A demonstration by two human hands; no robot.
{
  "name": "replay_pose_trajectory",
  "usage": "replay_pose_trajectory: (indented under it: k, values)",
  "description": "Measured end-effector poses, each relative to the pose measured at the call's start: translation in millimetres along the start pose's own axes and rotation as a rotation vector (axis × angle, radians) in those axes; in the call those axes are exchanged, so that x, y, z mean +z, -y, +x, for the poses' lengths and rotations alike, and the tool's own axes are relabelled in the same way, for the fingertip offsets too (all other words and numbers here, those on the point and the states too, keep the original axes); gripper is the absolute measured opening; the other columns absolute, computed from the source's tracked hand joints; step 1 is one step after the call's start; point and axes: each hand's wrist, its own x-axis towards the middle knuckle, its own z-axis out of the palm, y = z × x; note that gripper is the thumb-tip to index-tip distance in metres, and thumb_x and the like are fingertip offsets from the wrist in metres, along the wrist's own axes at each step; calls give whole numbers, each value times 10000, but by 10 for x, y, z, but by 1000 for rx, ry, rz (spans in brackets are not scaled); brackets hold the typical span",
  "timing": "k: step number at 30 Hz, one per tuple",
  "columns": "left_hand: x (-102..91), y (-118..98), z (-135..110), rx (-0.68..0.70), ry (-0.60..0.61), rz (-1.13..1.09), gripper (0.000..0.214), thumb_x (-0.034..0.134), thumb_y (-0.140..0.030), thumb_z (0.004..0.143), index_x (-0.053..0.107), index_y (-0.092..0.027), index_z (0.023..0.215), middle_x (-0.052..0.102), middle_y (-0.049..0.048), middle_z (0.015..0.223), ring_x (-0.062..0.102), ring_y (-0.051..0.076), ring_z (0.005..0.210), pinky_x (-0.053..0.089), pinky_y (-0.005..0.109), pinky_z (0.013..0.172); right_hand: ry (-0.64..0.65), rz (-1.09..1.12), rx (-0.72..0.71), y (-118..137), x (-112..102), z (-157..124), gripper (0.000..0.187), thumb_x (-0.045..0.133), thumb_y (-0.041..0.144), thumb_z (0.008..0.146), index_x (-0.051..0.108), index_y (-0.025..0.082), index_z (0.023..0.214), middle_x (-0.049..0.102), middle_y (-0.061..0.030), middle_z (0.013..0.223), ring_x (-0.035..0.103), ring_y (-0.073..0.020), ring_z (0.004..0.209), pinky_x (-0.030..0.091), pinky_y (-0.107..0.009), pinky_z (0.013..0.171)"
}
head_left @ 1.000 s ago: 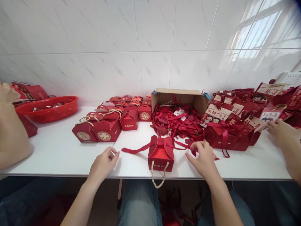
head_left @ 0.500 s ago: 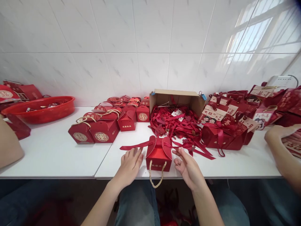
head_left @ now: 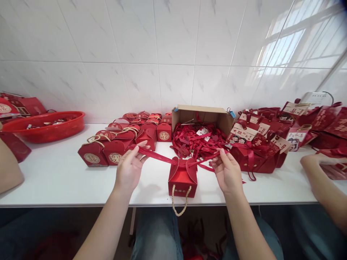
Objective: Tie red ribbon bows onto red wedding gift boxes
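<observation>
A small red gift box (head_left: 182, 180) with a rope handle stands at the front edge of the white table (head_left: 62, 177). A red ribbon (head_left: 157, 156) runs through its top flaps and stretches out to both sides. My left hand (head_left: 129, 168) pinches the ribbon's left end, raised above the table. My right hand (head_left: 227, 171) pinches the right end at about the same height. The ribbon is pulled taut between them.
Several finished red boxes (head_left: 119, 148) sit left of centre. A cardboard box (head_left: 202, 116) spills loose red ribbons behind. Red bags (head_left: 257, 144) pile up at the right. A red basin (head_left: 45, 126) stands far left. Another person's arm (head_left: 322, 180) rests at the right edge.
My hands left the table beside the box, took hold of the ribbon ends and lifted them outward. The ribbon, slack before, is now taut.
</observation>
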Motion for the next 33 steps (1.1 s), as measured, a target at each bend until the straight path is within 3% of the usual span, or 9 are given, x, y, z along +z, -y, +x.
replay_pose_trajectory:
  k: [9, 14, 20, 24, 33]
  values:
    - [229, -396, 100, 160, 120, 116, 210, 627, -350, 778, 712, -158, 771, 729, 83, 967, 640, 249, 990, 539, 349, 796, 146, -248, -284, 409, 223, 124, 292, 709, 453, 734, 682, 193, 863, 547, 31, 634, 475, -80, 545, 397, -218, 520]
    - [435, -565, 133, 209, 265, 205, 220, 607, -332, 816, 735, -153, 823, 727, 76, 900, 653, 232, 950, 520, 356, 826, 257, -383, -399, 617, 407, 166, 275, 703, 444, 748, 691, 215, 900, 557, 25, 658, 489, -94, 577, 411, -230, 550]
    - [742, -674, 129, 211, 461, 230, 260, 566, -336, 853, 738, -147, 897, 710, 74, 851, 656, 212, 873, 489, 328, 802, 380, -513, -381, 758, 717, 158, 329, 631, 510, 793, 713, 194, 760, 514, 33, 547, 450, -88, 508, 368, -228, 496]
    - [860, -678, 134, 206, 562, 242, 247, 535, -303, 873, 732, -163, 922, 700, 64, 842, 645, 184, 819, 472, 315, 793, 422, -399, -376, 756, 892, 157, 251, 716, 443, 730, 712, 207, 816, 656, 11, 728, 574, -107, 643, 466, -242, 623]
    - [982, -674, 89, 178, 615, 248, 288, 525, -350, 876, 729, -147, 880, 686, 70, 810, 632, 189, 814, 475, 309, 759, 422, -360, -381, 790, 994, 143, 244, 702, 445, 747, 712, 204, 709, 632, 12, 677, 577, -126, 678, 468, -261, 658]
